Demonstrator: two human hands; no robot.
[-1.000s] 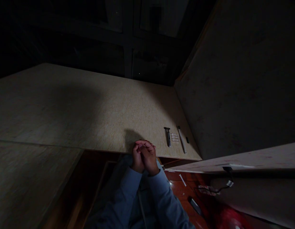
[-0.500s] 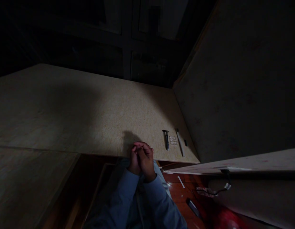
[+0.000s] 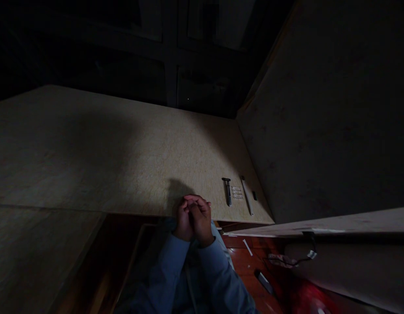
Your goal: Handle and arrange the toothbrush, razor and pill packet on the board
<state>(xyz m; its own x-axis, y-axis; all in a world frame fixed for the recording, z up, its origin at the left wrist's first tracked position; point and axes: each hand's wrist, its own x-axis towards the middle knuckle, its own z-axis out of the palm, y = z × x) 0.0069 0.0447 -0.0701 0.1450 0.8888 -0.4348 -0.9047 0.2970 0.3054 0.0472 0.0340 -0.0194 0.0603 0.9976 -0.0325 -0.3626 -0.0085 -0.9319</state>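
- Left grip point(image 3: 184, 222): mine, bare, folded against the right one at the front edge of the bench point(image 3: 162, 152); fingers bent. Whether anything lies inside, I cannot tell.
- Right grip point(image 3: 202, 220): mine, bare, touching the left, its fingers curled over; contents, if any, hidden from view.
- Sleeves point(image 3: 212, 257): blue, long, one on each of my arms.
- Razor-like tool point(image 3: 228, 194): T-shaped, dark head away from me; lying on the bench, to the right of my hands and nearest to them of the four small items.
- Clear piece point(image 3: 237, 193): small, ridged in rows, flat on the bench just beside the tool, on its right.
- White stick point(image 3: 247, 197): slender, dark at the far end, lying right of the clear piece, its near end close to the bench's front edge.
- Dark piece point(image 3: 254, 196): short, narrow, right of the stick, near the wall point(image 3: 319, 131).
- White strip point(image 3: 247, 247): on the reddish floor point(image 3: 242, 266), below the bench.
- Slim object point(image 3: 265, 281): dark and pale, on the floor; too dim to name.
- Cable point(image 3: 298, 263): black, with a white tag point(image 3: 312, 254), right of the strip.
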